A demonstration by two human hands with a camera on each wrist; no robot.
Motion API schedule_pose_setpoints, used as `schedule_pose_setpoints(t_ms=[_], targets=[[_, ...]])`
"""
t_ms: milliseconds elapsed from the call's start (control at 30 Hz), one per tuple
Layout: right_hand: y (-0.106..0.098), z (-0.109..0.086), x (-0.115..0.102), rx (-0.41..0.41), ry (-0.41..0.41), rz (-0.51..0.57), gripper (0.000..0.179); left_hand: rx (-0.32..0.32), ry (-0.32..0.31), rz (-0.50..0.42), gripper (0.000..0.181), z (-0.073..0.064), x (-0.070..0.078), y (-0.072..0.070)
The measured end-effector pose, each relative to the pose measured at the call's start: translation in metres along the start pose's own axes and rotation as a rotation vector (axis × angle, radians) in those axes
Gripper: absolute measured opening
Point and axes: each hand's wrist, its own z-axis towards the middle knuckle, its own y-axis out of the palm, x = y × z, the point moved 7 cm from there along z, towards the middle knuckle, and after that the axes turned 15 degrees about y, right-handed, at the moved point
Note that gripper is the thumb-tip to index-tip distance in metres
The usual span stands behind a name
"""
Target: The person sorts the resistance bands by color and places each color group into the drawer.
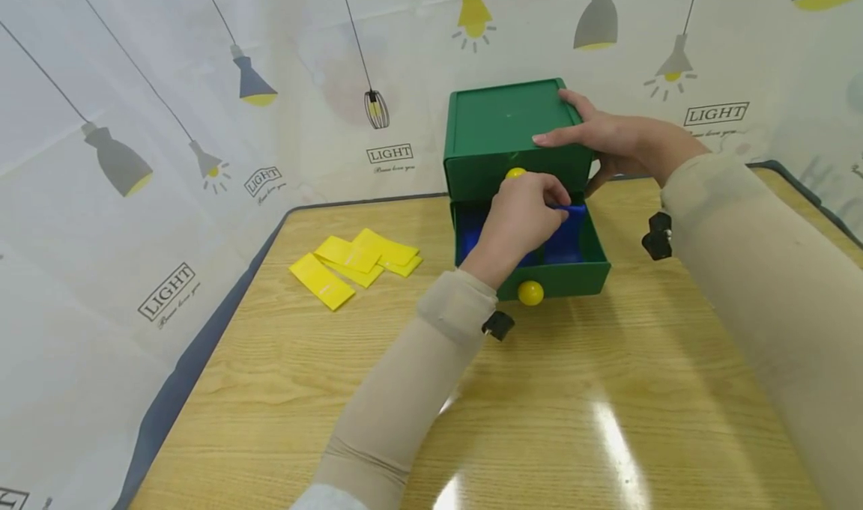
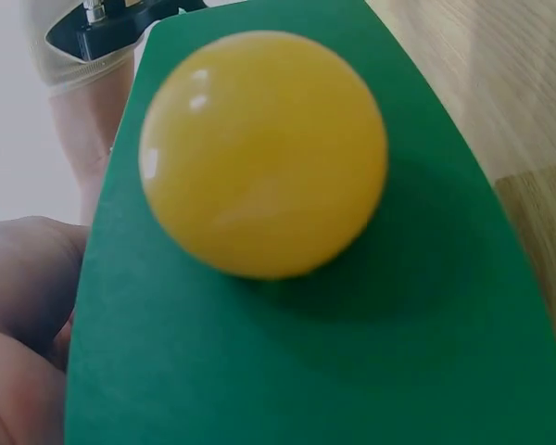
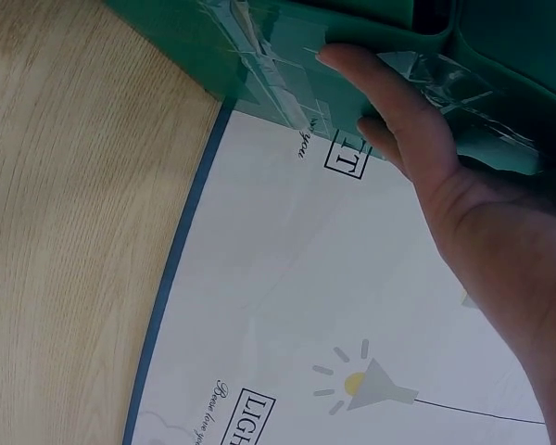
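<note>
A small green drawer box (image 1: 506, 120) stands at the back of the table, its lower drawer (image 1: 556, 279) pulled out. Flat blue packets lie in that drawer. My left hand (image 1: 519, 214) reaches over it and pinches the raised edge of a blue packet (image 1: 565, 240) at the right side. The left wrist view shows the drawer's round yellow knob (image 2: 264, 153) close up; the fingertips are hidden there. My right hand (image 1: 616, 143) rests on the box's top and right side, fingers spread and fairly straight. In the right wrist view its fingers (image 3: 398, 102) touch the green wall.
Several flat yellow packets (image 1: 323, 281) lie overlapping on the wooden table (image 1: 303, 390) left of the box. The closed upper drawer has a yellow knob (image 1: 515, 173), partly behind the left hand. A white sheet printed with lamps (image 1: 323, 68) hangs behind the table.
</note>
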Motion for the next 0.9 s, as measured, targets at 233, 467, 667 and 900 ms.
schedule_pose_setpoints(t_ms=[233, 467, 667, 900], targets=[[-0.005, 0.009, 0.005, -0.009, 0.009, 0.028, 0.118, 0.106, 0.022, 0.017, 0.008, 0.0, 0.003, -0.008], [-0.001, 0.002, 0.0, -0.015, -0.007, 0.014, 0.117, 0.142, 0.025, 0.015, 0.009, -0.001, 0.004, -0.013], [0.001, -0.002, -0.001, -0.003, 0.002, 0.005, 0.116, 0.07, 0.018, 0.08, 0.012, 0.001, 0.003, -0.008], [0.001, -0.003, 0.0, 0.001, 0.002, 0.0, 0.114, -0.004, -0.012, 0.044, 0.011, 0.002, -0.003, 0.002]])
